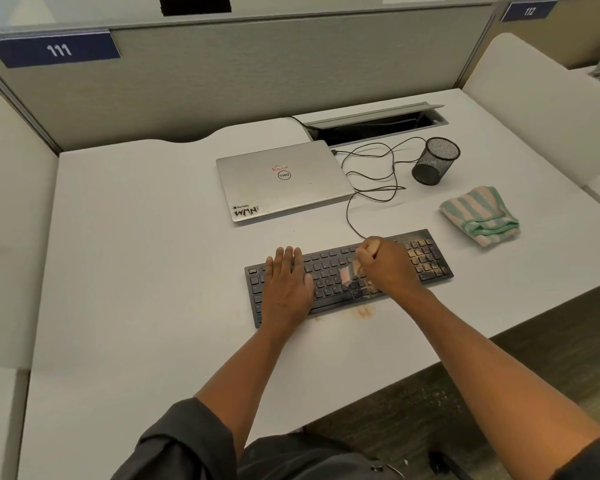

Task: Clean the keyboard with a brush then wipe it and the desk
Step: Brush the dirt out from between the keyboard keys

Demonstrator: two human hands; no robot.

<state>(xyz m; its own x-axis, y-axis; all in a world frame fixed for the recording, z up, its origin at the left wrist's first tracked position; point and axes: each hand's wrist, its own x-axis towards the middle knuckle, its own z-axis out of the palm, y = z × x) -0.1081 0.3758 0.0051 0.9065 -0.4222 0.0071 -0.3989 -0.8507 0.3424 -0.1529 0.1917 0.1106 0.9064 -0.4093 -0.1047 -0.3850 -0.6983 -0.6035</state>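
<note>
Desk (136, 237) first: a wide white laminate top, taking up most of the view, with grey partition panels standing along its far edge. Sitting toward the far edge is a closed silver laptop (281, 180), and a thin black cable (371, 174) is looping from it down to the keyboard. That flat black keyboard (329, 268) is lying near the front edge, slightly angled, its right-hand keys speckled with tan crumbs. More tan crumbs (362, 310) are lying on the desk just in front of it. A folded green-and-cream striped cloth (478, 213) is resting toward the right edge, apart from the keyboard, and a black mesh pen cup (435, 161) is lying tipped beyond it. Now the hands: the left hand (286, 285) is lying flat on the keyboard's left half, fingers straight and together, pressing it. The right hand (385, 265) is curled into a fist over the middle keys, gripping a small pale brush (347, 273) whose blurred bristle end is touching the keys.
</note>
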